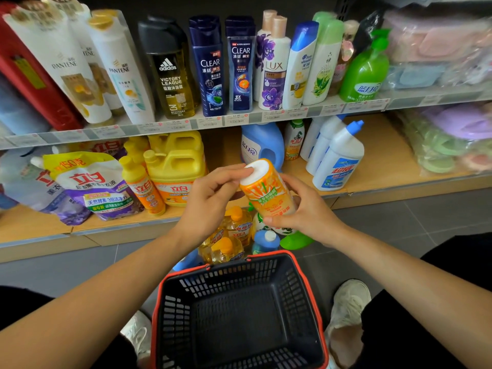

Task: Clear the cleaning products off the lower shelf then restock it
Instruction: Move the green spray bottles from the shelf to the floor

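Orange bottle (269, 194), gripped in our left hand (210, 198) and right hand (306, 211); a loose grip could drop it onto floor bottles (237, 223).

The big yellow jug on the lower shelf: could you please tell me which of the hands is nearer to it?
Left. The left hand is just right of the big yellow jug, holding the orange bottle; the right hand holds that bottle's other side, farther from the jug.
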`<state>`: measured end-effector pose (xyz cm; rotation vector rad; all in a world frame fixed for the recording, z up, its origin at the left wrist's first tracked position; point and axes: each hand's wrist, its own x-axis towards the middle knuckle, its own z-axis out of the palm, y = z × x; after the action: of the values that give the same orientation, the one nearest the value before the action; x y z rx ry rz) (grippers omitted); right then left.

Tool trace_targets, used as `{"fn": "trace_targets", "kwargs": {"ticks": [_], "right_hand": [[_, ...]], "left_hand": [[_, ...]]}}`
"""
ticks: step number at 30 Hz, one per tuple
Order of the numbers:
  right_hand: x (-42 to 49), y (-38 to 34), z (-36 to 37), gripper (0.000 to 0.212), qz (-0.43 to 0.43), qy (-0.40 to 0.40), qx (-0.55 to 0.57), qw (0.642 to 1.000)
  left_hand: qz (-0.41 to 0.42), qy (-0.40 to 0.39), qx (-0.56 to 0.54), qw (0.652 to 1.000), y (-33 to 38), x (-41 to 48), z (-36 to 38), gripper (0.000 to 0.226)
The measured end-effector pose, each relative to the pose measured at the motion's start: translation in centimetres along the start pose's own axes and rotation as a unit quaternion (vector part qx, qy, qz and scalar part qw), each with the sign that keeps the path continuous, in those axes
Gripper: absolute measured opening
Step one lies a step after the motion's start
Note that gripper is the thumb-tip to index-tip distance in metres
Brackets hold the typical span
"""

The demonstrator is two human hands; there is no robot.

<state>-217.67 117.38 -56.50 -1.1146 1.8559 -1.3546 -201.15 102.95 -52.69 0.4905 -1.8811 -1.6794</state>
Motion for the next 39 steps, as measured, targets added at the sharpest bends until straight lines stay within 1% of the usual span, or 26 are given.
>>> {"fn": "trace_targets", "kwargs": {"ticks": [3, 6, 8, 9, 11, 13, 15, 17, 19, 21, 22, 24, 25, 28, 29, 30, 31, 33, 34, 35, 37, 38, 39], "right_hand": [[0.2, -0.1, -0.2, 0.079, 0.01, 0.004, 0.008, 1.0], [0.2, 0.1, -0.3, 0.072, 0.021, -0.006, 0.008, 1.0], [0.2, 0.3, -0.3, 0.071, 0.03, -0.01, 0.018, 0.999], [0.2, 0.3, -0.3, 0.07, 0.033, -0.01, 0.025, 0.999], [0.3, 0.3, -0.5, 0.067, 0.037, -0.009, 0.041, 0.998], [0.2, 0.1, -0.7, 0.064, 0.039, -0.001, 0.062, 0.997], [0.2, -0.2, -0.9, 0.063, 0.038, 0.007, 0.085, 0.996], [0.3, -0.4, -1.0, 0.065, 0.038, 0.016, 0.112, 0.993], [0.3, -0.6, -1.2, 0.067, 0.035, 0.031, 0.13, 0.99], [0.4, -0.6, -1.6, 0.071, 0.03, 0.045, 0.143, 0.988], [0.5, -0.6, -1.7, 0.074, 0.027, 0.05, 0.149, 0.987], [0.6, -0.5, -1.8, 0.08, 0.022, 0.06, 0.151, 0.986], [0.7, -0.4, -2.0, 0.085, 0.021, 0.065, 0.148, 0.987], [1.1, -0.4, -2.8, 0.103, 0.015, 0.1, 0.158, 0.982], [1.2, -0.4, -3.4, 0.107, 0.017, 0.117, 0.166, 0.979], [1.3, -0.3, -4.0, 0.105, 0.021, 0.133, 0.169, 0.976], [1.5, -0.1, -4.5, 0.098, 0.031, 0.145, 0.164, 0.975], [1.8, 0.9, -5.0, 0.075, 0.077, 0.164, 0.153, 0.971], [1.8, 1.5, -5.4, 0.066, 0.109, 0.178, 0.159, 0.965], [1.9, 2.2, -5.7, 0.059, 0.14, 0.188, 0.171, 0.957], [2.0, 3.5, -6.3, 0.05, 0.187, 0.193, 0.178, 0.947], [1.8, 4.1, -6.6, 0.048, 0.206, 0.188, 0.177, 0.944], [1.7, 4.7, -6.9, 0.048, 0.225, 0.18, 0.168, 0.943]], "left_hand": [[0.007, -0.001, -0.018, 1.0, 0.0, -0.1, 0.1, 0.034], [0.039, 0.002, 0.011, 0.999, -0.1, -0.2, 0.1, 0.03], [0.04, 0.0, 0.009, 0.999, -0.3, -0.3, 0.2, 0.033], [0.032, -0.004, 0.002, 0.999, -0.4, -0.3, 0.2, 0.037], [0.007, -0.015, 0.007, 1.0, -0.8, -0.3, 0.3, 0.054], [-0.043, -0.029, 0.026, 0.998, -1.6, -0.3, 0.5, 0.068], [-0.097, -0.059, 0.068, 0.991, -2.9, -0.3, 0.7, 0.069], [-0.132, -0.132, 0.131, 0.974, -4.7, -0.6, 0.8, 0.062], [-0.176, -0.201, 0.174, 0.948, -6.2, -1.1, 1.1, 0.064], [-0.178, -0.229, 0.214, 0.933, -7.3, -1.7, 1.6, 0.06], [-0.162, -0.23, 0.229, 0.932, -7.7, -1.9, 1.8, 0.052], [-0.135, -0.216, 0.233, 0.938, -8.2, -1.9, 2.1, 0.028], [-0.128, -0.209, 0.232, 0.941, -8.2, -1.8, 2.1, 0.022], [-0.1, -0.171, 0.268, 0.943, -8.4, -1.4, 1.7, 0.02], [-0.088, -0.157, 0.287, 0.941, -8.5, -1.3, 1.6, 0.02], [-0.083, -0.142, 0.299, 0.94, -8.7, -1.3, 1.5, 0.021], [-0.083, -0.128, 0.305, 0.94, -8.9, -1.2, 1.5, 0.022], [-0.084, -0.11, 0.302, 0.943, -9.0, -1.0, 1.7, 0.029], [-0.078, -0.1, 0.292, 0.948, -8.8, -0.7, 2.0, 0.029], [-0.071, -0.085, 0.28, 0.954, -8.8, -0.6, 2.1, 0.025], [-0.052, -0.055, 0.264, 0.962, -8.9, -0.3, 2.3, 0.013], [-0.04, -0.047, 0.258, 0.964, -8.9, -0.1, 2.5, 0.013], [-0.029, -0.039, 0.254, 0.966, -8.8, 0.2, 2.8, 0.017]]}}
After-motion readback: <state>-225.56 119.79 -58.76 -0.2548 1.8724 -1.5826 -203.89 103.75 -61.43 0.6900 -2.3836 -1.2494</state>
